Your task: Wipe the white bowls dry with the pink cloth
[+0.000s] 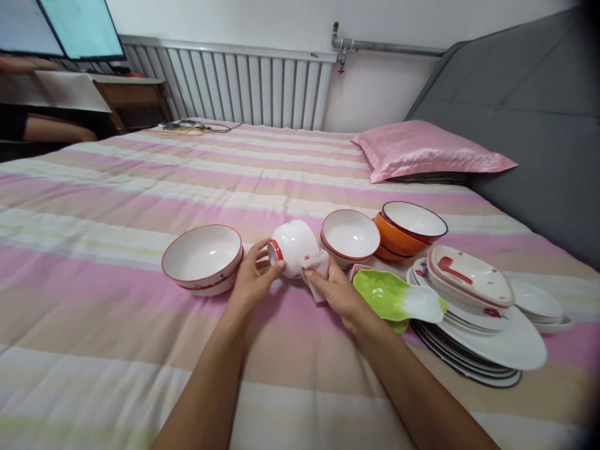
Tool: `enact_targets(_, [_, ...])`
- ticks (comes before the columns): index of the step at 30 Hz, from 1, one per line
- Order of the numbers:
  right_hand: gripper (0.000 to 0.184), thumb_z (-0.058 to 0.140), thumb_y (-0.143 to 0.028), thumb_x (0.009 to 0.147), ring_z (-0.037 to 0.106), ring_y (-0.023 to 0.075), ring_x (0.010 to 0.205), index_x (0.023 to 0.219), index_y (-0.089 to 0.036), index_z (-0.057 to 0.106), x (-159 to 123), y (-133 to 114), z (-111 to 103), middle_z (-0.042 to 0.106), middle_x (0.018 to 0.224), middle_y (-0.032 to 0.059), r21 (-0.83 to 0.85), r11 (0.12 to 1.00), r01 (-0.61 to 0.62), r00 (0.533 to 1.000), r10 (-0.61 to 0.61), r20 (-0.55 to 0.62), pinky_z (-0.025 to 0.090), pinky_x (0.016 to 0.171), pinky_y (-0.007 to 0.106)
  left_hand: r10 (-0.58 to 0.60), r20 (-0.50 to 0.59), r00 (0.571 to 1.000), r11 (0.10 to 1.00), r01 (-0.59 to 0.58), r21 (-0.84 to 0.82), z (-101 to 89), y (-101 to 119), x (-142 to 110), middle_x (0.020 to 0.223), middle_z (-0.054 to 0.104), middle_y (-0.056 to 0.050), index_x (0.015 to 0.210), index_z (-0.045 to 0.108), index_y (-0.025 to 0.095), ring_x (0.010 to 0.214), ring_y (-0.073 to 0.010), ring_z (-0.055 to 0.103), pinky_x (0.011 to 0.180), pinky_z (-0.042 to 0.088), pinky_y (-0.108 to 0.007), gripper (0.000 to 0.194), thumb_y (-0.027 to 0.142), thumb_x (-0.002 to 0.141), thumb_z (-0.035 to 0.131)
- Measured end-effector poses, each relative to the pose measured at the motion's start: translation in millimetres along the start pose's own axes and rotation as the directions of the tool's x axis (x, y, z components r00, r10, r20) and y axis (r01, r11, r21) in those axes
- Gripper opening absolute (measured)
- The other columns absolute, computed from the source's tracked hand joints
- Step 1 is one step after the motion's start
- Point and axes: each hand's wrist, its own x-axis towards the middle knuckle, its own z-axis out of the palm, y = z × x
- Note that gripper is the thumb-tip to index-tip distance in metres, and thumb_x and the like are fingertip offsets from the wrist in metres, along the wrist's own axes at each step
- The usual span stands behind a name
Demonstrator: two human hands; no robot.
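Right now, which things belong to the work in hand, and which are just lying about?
Work in hand: tilted bowl, pink cloth; likely the stacked bowls, green dish and plates nearby too.
Apparently just lying about: pink pillow, cables.

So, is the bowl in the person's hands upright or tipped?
Tipped sideways: the bowl has its red-ringed foot toward the left hand, not downward. The right hand holds a cloth against it.

A striped bed [117, 375] carries cables [187, 130] at upper left, a pillow [426, 147] atop something dark [426, 179] at upper right, red-rimmed bowls [204, 253] mid-frame, orange bowls [398, 237] right of centre, stacked plates [520, 340] lower right.
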Motion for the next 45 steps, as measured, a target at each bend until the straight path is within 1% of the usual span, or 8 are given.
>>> enact_targets(11, [0.060,0.066,-0.043,0.075,0.055,0.0213,0.115,0.128,-0.024,0.047,2,-6,-1,0.061,0.122,0.0060,0.058,0.988,0.140,0.979,-0.130,-0.157,0.045,0.098,0.039,0.095,-0.088,0.992,0.943,-0.061,0.327,-0.2,-3,0,0.075,0.056,0.000,0.127,0.046,0.020,0.067,-0.0185,0.060,0.063,0.050,-0.031,0.087,0.050,0.052,0.080])
enact_targets(19, [0.042,0.062,-0.042,0.077,0.049,0.0211,0.123,0.115,-0.026,0.054,0,-11,-2,0.058,0.127,0.0040,-0.008,0.984,0.178,0.965,-0.176,-0.194,0.037,0.106,0.042,0.080,0.095,0.992,0.746,-0.123,0.655,-3.9,12,-8,0.064,0.060,0.002,0.146,0.023,0.027,0.064,-0.0224,0.062,0.058,0.041,-0.028,0.111,0.067,0.055,0.071])
enact_targets(24, [0.041,0.061,-0.047,0.077,0.054,0.0230,0.115,0.109,-0.023,0.054,1,-6,-4,0.060,0.122,0.0063,-0.055,0.986,0.155,0.969,-0.163,-0.187,0.040,0.102,0.044,0.096,0.023,0.995,0.601,-0.077,0.796,-4.3,23,-15,0.071,0.063,-0.002,0.133,0.041,0.026,0.072,-0.0278,0.063,0.061,0.042,-0.032,0.097,0.071,0.052,0.070])
enact_targets(30, [0.041,0.060,-0.045,0.080,0.053,0.0220,0.115,0.114,-0.023,0.054,1,-3,-3,0.060,0.121,0.0056,-0.081,0.975,0.206,0.964,-0.216,-0.158,0.039,0.102,0.042,0.433,0.105,0.895,0.429,-0.307,0.850,-0.4,23,-19,0.113,0.053,-0.016,0.111,0.052,0.017,0.100,-0.0326,0.056,0.074,0.046,-0.038,0.079,0.064,0.052,0.075])
enact_targets(35, [0.039,0.063,-0.043,0.078,0.055,0.0222,0.112,0.112,-0.024,0.058,-3,-8,-1,0.063,0.117,0.0041,-0.001,0.982,0.191,0.969,-0.189,-0.158,0.045,0.096,0.039,0.438,0.314,0.843,0.375,-0.488,0.788,2.3,21,-19,0.079,0.061,-0.004,0.081,0.055,0.019,0.075,-0.0237,0.057,0.064,0.040,-0.032,0.048,0.055,0.058,0.075])
enact_targets(38, [0.038,0.065,-0.042,0.076,0.058,0.0219,0.106,0.109,-0.023,0.060,-3,-12,-1,0.066,0.112,0.0041,0.108,0.978,0.177,0.966,-0.152,-0.209,0.046,0.094,0.040,0.393,0.332,0.857,0.454,-0.495,0.740,5.5,20,-20,0.064,0.058,0.000,0.065,0.052,0.019,0.062,-0.0175,0.053,0.058,0.034,-0.028,0.043,0.054,0.058,0.076])
enact_targets(41, [0.038,0.067,-0.040,0.075,0.060,0.0206,0.103,0.107,-0.023,0.061,-3,-19,-5,0.067,0.107,0.0032,0.229,0.951,0.208,0.951,-0.142,-0.275,0.044,0.096,0.041,0.351,0.285,0.892,0.650,-0.451,0.612,9.6,19,-22,0.062,0.057,0.002,0.063,0.056,0.018,0.058,-0.0131,0.049,0.053,0.031,-0.024,0.037,0.048,0.062,0.075])
enact_targets(45, [0.035,0.068,-0.037,0.075,0.059,0.0186,0.108,0.106,-0.023,0.061,-5,-35,-12,0.067,0.108,0.0015,0.298,0.892,0.341,0.907,-0.228,-0.354,0.041,0.101,0.038,0.283,0.021,0.959,0.890,-0.271,0.368,13.1,18,-20,0.056,0.048,0.004,0.058,0.055,0.016,0.054,-0.0102,0.044,0.047,0.029,-0.022,0.037,0.044,0.056,0.080])
